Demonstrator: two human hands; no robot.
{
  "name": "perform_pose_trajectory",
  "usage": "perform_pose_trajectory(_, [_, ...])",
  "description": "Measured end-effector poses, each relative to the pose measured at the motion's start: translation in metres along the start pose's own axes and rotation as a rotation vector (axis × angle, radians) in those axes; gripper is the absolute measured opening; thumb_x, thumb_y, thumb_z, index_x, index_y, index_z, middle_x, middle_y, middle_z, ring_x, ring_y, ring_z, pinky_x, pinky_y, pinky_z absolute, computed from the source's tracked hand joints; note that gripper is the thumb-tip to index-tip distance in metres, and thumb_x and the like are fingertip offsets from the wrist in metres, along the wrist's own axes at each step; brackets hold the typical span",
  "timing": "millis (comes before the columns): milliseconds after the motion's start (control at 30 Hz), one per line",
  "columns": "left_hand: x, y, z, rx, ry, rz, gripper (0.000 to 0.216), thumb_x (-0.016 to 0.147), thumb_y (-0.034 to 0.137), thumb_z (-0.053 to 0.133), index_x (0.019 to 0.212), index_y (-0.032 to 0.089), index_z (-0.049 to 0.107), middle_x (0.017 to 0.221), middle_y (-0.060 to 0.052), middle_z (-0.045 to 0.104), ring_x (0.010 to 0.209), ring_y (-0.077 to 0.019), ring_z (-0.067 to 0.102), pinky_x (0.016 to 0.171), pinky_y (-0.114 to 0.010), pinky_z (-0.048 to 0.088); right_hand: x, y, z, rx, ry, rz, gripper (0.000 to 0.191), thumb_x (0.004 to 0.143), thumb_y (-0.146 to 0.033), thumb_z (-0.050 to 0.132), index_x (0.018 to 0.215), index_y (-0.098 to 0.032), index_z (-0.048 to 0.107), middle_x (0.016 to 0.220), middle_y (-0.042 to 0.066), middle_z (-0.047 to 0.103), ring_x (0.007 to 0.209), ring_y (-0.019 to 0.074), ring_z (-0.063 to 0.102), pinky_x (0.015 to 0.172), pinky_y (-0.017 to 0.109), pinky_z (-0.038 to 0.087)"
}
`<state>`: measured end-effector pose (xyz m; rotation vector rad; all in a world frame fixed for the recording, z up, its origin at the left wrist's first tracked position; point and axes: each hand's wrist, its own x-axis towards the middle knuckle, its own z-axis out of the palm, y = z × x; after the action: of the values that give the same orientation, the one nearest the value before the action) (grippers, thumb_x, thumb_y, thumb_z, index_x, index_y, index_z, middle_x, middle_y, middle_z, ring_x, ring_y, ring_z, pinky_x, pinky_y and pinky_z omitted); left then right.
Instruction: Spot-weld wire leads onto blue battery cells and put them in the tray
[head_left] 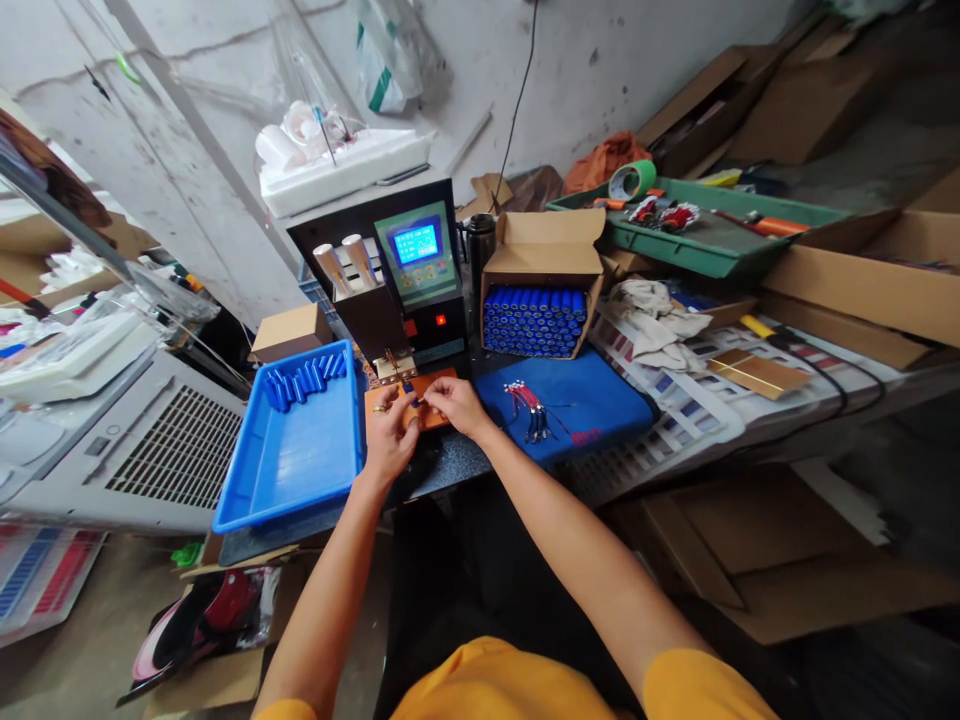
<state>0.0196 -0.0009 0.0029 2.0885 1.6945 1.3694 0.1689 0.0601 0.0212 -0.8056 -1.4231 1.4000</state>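
Mid-frame, the left hand pinched a blue battery, the right hand a small piece, unclear; loose pinching risked misalignment.

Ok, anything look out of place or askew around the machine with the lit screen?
The white foam tray on top of the machine looks odd: heaped with loose items, it seems to jut past the left edge. The crumpled cloth at right looks untidy.

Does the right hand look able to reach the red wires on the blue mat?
Likely yes: the red wires lie uncovered on the blue mat, close beside the right hand, with nothing visible between, though that hand looks occupied at the machine.
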Motion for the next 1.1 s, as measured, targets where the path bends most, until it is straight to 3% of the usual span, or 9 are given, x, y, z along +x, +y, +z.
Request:
perform_pose_trajectory(100, [0.006, -0.004, 0.004, -0.033, -0.12, -0.007, 0.036, 0.085, 0.026, 0.055, 0.12, 0.02, 0.061, 0.12, -0.014, 0.058, 0.107, -0.0243, 0.059, 0.094, -0.041, 0.047, 0.001, -0.001, -0.002, 0.029, 0.015, 0.025, 0.016, 0.068, -0.033, 0.06, 0.065, -0.017, 0.058, 0.05, -0.005, 0.051, 0.046, 0.0084, 0.044, 0.047, 0.021, 0.033])
perform_pose_trajectory(300, [0.005, -0.009, 0.011, -0.101, -0.105, -0.1, 0.044, 0.079, 0.021, 0.059, 0.122, 0.019, 0.059, 0.092, -0.007, 0.064, 0.083, -0.0187, 0.061, 0.081, -0.035, 0.05, 0.002, -0.004, -0.005, 0.089, 0.064, 0.086, 0.018, 0.068, -0.035, 0.06, 0.065, -0.017, 0.058, 0.05, -0.004, 0.052, 0.044, 0.007, 0.042, 0.044, 0.02, 0.031])
perform_pose_trajectory(467, [0.006, -0.007, 0.008, -0.28, -0.118, -0.196, 0.036, 0.085, 0.031, 0.056, 0.119, 0.019, 0.059, 0.094, -0.006, 0.067, 0.081, -0.0178, 0.064, 0.078, -0.033, 0.052, 0.003, -0.004, -0.006, 0.115, 0.087, 0.098, 0.023, 0.069, -0.038, 0.062, 0.062, -0.017, 0.055, 0.05, -0.004, 0.052, 0.045, 0.0068, 0.042, 0.045, 0.02, 0.032])
perform_pose_trajectory(533, [0.01, -0.006, 0.006, -0.294, -0.074, -0.246, 0.033, 0.085, 0.036, 0.056, 0.113, 0.019, 0.061, 0.093, -0.006, 0.068, 0.082, -0.0179, 0.065, 0.077, -0.032, 0.052, 0.003, -0.003, -0.005, 0.111, 0.093, 0.092, 0.023, 0.068, -0.038, 0.062, 0.063, -0.017, 0.055, 0.05, -0.005, 0.051, 0.045, 0.0069, 0.042, 0.045, 0.02, 0.032])
perform_pose_trajectory(633, [0.017, -0.006, 0.005, -0.218, -0.025, -0.294, 0.027, 0.083, 0.042, 0.061, 0.092, 0.017, 0.066, 0.075, -0.002, 0.064, 0.07, -0.0161, 0.061, 0.068, -0.028, 0.05, 0.004, -0.002, -0.004, 0.082, 0.099, 0.078, 0.023, 0.068, -0.039, 0.062, 0.061, -0.018, 0.055, 0.05, -0.005, 0.05, 0.045, 0.0071, 0.042, 0.045, 0.02, 0.031])
perform_pose_trajectory(733, [0.023, -0.008, 0.006, -0.175, -0.052, -0.318, 0.028, 0.081, 0.045, 0.063, 0.075, 0.017, 0.063, 0.061, 0.0, 0.056, 0.059, -0.0138, 0.054, 0.058, -0.026, 0.044, 0.004, 0.0, -0.003, 0.041, 0.108, 0.069, 0.023, 0.069, -0.038, 0.06, 0.06, -0.018, 0.054, 0.05, -0.004, 0.05, 0.046, 0.0076, 0.043, 0.046, 0.02, 0.031])
perform_pose_trajectory(1100, [0.018, -0.013, 0.013, -0.245, -0.1, -0.325, 0.025, 0.086, 0.041, 0.055, 0.094, 0.018, 0.061, 0.079, -0.003, 0.065, 0.069, -0.0155, 0.06, 0.063, -0.026, 0.045, 0.011, 0.0, 0.004, 0.003, 0.163, 0.098, 0.02, 0.072, -0.032, 0.057, 0.058, -0.018, 0.054, 0.048, -0.004, 0.049, 0.045, 0.008, 0.044, 0.046, 0.02, 0.033])
